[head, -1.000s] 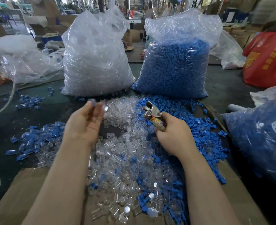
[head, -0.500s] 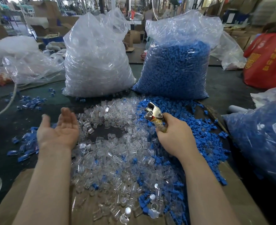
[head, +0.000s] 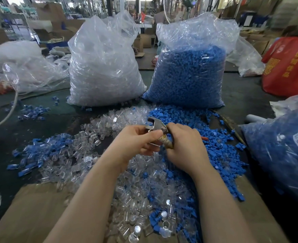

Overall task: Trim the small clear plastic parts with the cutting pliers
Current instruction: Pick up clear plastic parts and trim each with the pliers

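Cutting pliers point(head: 156, 128) are gripped by the right hand point(head: 186, 146), fingers curled round the tape-wrapped handle. Left hand point(head: 136, 142) is brought against the plier head, fingers curled; whether a part is pinched cannot be told. Loose clear plastic parts point(head: 127, 186) are heaped beneath both hands, blue parts point(head: 220, 155) alongside.

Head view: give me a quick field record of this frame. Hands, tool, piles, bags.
left hand: fingers curled at the pliers' head; whether it pinches a part cannot be told
right hand: grips the handles of the cutting pliers
clear parts: loose pile under both hands
blue parts: loose pile, right side
bag of clear parts: upright, back left
bag of blue parts: upright, back right
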`<state>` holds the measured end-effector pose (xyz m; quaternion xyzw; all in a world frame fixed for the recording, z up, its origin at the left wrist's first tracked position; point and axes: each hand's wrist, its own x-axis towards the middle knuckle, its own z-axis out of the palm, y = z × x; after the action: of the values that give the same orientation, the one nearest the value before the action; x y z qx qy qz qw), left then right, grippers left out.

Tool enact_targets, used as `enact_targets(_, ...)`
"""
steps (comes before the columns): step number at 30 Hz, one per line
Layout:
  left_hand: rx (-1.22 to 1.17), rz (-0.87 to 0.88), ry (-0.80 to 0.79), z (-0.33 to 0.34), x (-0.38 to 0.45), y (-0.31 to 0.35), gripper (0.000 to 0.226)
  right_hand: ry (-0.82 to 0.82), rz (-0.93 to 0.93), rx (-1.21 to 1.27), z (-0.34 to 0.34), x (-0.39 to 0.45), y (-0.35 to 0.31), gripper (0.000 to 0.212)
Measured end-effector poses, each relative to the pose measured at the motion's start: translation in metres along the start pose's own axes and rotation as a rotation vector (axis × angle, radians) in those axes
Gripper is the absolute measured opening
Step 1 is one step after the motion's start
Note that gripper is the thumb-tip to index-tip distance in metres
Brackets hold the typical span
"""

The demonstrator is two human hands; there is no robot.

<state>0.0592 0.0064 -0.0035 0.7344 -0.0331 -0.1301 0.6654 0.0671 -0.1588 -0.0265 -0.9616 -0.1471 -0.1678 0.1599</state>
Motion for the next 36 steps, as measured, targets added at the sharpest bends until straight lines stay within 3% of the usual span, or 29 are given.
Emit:
enact_targets(6,-0.119,0.070,0.195,-0.006,0.002,-0.004,0.010,0.040,0.049,-0.048,0.001,-0.002,0.003,0.052)
enact_targets(12,-0.056,0.082,0.234,-0.019,0.001,-0.004,0.036,0.069,0.212,-0.017,0.002,0.001,0.000,0.038)
enact_targets(15,0.281,0.079,0.468,-0.030,0.005,-0.011,0.032,0.141,0.440,-0.041,-0.001,0.002,0.009,0.028)
enact_targets(17,0.598,-0.035,0.544,-0.039,0.006,-0.016,0.041,0.119,0.595,-0.053,-0.001,0.000,0.015,0.032)
enact_targets(20,0.878,-0.247,0.451,-0.042,0.009,-0.023,0.060,-0.017,0.777,-0.110,0.001,-0.004,0.023,0.051)
enact_targets(23,0.903,-0.324,0.332,-0.037,0.012,-0.025,0.067,-0.158,0.852,-0.118,0.001,-0.005,0.028,0.048)
enact_targets(28,0.600,-0.231,0.216,-0.028,0.009,-0.020,0.080,-0.209,0.688,-0.027,0.003,0.000,0.021,0.013)
enact_targets(30,0.581,-0.202,0.143,-0.026,0.005,-0.017,0.095,-0.224,0.622,0.031,0.004,0.003,0.015,0.019)
enact_targets(33,0.624,-0.186,0.074,-0.024,0.001,-0.014,0.112,-0.219,0.529,0.158,0.007,0.007,0.006,0.009)
enact_targets(36,0.589,-0.145,0.063,-0.025,0.001,-0.014,0.100,-0.174,0.450,0.314,0.010,0.008,-0.001,0.007)
